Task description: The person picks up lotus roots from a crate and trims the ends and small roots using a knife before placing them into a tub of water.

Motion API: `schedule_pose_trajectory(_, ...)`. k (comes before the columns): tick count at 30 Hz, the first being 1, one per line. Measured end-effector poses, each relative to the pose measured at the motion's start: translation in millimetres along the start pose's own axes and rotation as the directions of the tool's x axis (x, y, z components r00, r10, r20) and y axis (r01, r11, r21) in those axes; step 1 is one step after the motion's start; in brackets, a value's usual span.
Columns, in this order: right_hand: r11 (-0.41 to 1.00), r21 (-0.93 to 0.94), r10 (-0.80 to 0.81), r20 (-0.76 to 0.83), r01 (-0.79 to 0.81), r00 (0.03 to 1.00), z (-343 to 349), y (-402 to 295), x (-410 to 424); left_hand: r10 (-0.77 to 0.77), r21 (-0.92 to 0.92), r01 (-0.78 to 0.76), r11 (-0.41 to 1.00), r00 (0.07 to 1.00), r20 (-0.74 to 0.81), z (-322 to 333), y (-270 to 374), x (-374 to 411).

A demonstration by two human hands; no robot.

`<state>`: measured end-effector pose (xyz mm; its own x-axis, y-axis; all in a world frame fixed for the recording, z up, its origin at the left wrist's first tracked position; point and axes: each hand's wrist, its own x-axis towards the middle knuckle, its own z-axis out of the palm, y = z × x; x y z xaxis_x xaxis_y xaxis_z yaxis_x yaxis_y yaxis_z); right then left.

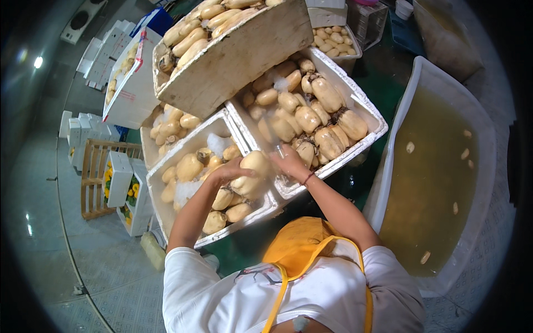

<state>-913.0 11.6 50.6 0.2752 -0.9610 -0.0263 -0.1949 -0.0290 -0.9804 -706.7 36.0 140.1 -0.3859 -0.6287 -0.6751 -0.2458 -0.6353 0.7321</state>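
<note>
My left hand (234,170) grips a thick, pale lotus root (252,174) above the near edge of a white foam box (156,183). More lotus roots (190,167) and lumps of ice (187,191) lie in that box. Just right of the held root, my right hand (289,161) is closed around a knife (280,150); only a metal part shows clearly, and the blade is blurred. That hand is over the near corner of a second foam box (354,100), where lotus roots (308,120) with dark joints are stacked.
A tilted foam box (233,62) full of lotus roots rests across the boxes behind. At the right stands a large white tub (395,141) of murky water with several floating pieces. Left are a wooden pallet (89,183) and foam boxes of yellow produce (139,208). A hose (62,216) crosses the floor.
</note>
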Motion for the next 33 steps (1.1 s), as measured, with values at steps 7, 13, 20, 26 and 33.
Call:
schedule_pose_trajectory(7,0.952,-0.282,0.164,0.149,-0.117,0.975,-6.2,-24.4,-57.9,-0.033,0.198,0.055,0.979,0.993,-0.113,-4.1,2.2,2.9)
schedule_pose_trajectory(13,0.932,-0.311,0.261,0.224,-0.185,0.939,4.8,-13.5,-75.4,-0.014,0.198,0.023,0.980,0.999,-0.045,-5.7,-2.1,12.8)
schedule_pose_trajectory(20,0.908,-0.318,0.388,0.385,-0.274,0.837,-10.6,-42.2,-62.4,-0.093,0.289,0.068,0.955,0.993,0.072,-32.9,-12.2,31.1)
schedule_pose_trajectory(26,0.883,-0.465,0.320,0.496,-0.064,0.807,15.3,-12.8,-47.5,-0.211,0.310,0.171,0.935,0.972,0.101,-44.3,-0.4,41.0)
schedule_pose_trajectory(33,0.877,-0.435,0.404,0.443,-0.202,0.800,19.8,-23.2,-41.6,-0.276,0.335,0.218,0.917,0.951,0.137,-43.4,17.1,46.7)
